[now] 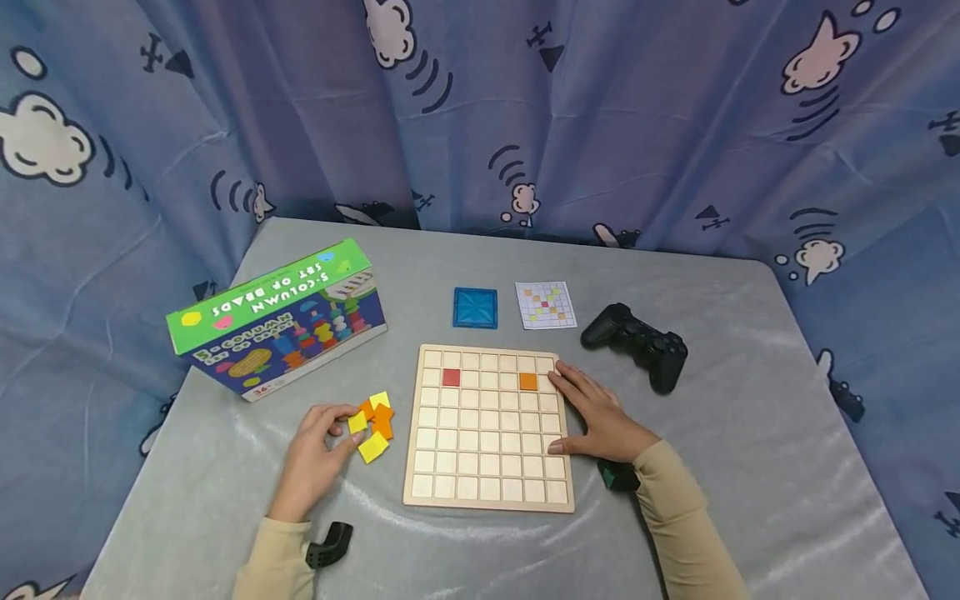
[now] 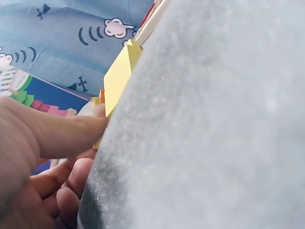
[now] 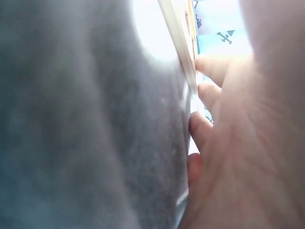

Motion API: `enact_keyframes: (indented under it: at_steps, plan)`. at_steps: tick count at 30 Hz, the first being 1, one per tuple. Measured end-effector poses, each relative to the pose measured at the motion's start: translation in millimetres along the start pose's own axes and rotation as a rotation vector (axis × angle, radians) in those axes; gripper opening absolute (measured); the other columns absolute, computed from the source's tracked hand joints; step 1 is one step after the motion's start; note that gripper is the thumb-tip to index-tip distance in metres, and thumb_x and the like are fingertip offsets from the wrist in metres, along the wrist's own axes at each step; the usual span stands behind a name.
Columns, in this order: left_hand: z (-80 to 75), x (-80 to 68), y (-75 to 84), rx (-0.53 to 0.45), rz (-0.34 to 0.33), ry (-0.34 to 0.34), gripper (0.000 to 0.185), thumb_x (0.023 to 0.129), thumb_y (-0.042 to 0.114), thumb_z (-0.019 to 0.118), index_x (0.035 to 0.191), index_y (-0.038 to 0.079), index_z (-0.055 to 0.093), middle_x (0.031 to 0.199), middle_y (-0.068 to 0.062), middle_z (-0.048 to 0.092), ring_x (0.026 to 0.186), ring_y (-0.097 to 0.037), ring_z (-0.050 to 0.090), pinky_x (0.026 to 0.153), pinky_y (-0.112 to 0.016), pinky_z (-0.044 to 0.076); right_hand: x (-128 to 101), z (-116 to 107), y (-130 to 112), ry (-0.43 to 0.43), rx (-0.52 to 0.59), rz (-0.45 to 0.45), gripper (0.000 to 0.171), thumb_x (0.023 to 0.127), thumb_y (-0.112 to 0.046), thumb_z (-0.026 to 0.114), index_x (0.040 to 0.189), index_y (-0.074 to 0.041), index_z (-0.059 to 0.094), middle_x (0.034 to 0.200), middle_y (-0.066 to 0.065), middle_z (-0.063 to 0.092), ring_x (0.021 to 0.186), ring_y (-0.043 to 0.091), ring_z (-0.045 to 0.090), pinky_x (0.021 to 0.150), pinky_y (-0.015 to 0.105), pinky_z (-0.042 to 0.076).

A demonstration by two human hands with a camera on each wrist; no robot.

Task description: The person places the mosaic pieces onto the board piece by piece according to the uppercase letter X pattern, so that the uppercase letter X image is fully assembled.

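At the centre of the head view a wooden grid board (image 1: 487,429) lies on the grey table (image 1: 750,433), with a red tile (image 1: 451,377) seated in its upper left cells and an orange tile (image 1: 528,382) in its upper right. The right hand (image 1: 596,412) lies flat along the board's right edge, fingers straight, grasping nothing. Left of the board, the left hand (image 1: 318,450) curls its fingertips onto a loose heap of yellow and orange tiles (image 1: 373,425), pinching at the nearest yellow one; the left wrist view shows a yellow tile (image 2: 120,76) just past the thumb. A likely risk is the heap scattering if the fingers drag rather than lift, or the board sliding should the steadying hand ease off. A pattern card (image 1: 546,304), blue tile (image 1: 475,307), game controller (image 1: 637,343) and toy box (image 1: 281,321) sit above.
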State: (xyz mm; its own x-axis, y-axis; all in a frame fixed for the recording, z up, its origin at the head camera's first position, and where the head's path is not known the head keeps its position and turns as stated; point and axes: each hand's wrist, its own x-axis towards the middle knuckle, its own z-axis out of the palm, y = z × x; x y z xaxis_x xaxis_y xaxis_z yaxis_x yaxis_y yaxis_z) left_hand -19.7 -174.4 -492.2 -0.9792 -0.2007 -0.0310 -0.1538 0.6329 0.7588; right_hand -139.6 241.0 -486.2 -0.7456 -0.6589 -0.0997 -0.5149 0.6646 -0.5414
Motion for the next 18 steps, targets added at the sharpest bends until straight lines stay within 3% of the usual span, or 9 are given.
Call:
enact_keyframes:
  at_steps: [4, 8, 18]
  plan:
    - [-1.6, 2.9, 6.8, -0.013, 0.001, 0.035, 0.031, 0.086, 0.016, 0.073, 0.115, 0.009, 0.063, 0.101, -0.004, 0.055, 0.084, -0.016, 0.046, 0.068, -0.026, 0.038, 0.4, -1.4, 0.3, -0.018, 0.006, 0.009, 0.105, 0.076, -0.054, 0.074, 0.154, -0.016, 0.016, 0.161, 0.007, 0.007, 0.145, 0.038, 0.01, 0.102, 0.068, 0.016]
    - [-1.3, 9.7, 20.4, -0.014, 0.049, 0.059, 0.033, 0.083, 0.015, 0.076, 0.113, 0.01, 0.064, 0.097, -0.003, 0.057, 0.081, -0.015, 0.048, 0.069, -0.027, 0.041, -0.2, -0.9, 0.1, -0.031, 0.021, 0.027, 0.106, 0.075, -0.054, 0.075, 0.155, -0.018, 0.014, 0.161, 0.005, 0.004, 0.146, 0.036, 0.007, 0.102, 0.067, 0.014]
    - [21.5, 31.1, 60.0, -0.055, 0.195, -0.023, 0.028, 0.08, 0.017, 0.079, 0.104, 0.014, 0.065, 0.095, 0.0, 0.057, 0.078, -0.015, 0.051, 0.069, -0.029, 0.044, 0.1, -0.1, 0.7, -0.045, 0.034, 0.035, 0.106, 0.076, -0.054, 0.074, 0.155, -0.02, 0.012, 0.162, 0.004, 0.002, 0.146, 0.035, 0.005, 0.103, 0.067, 0.012]
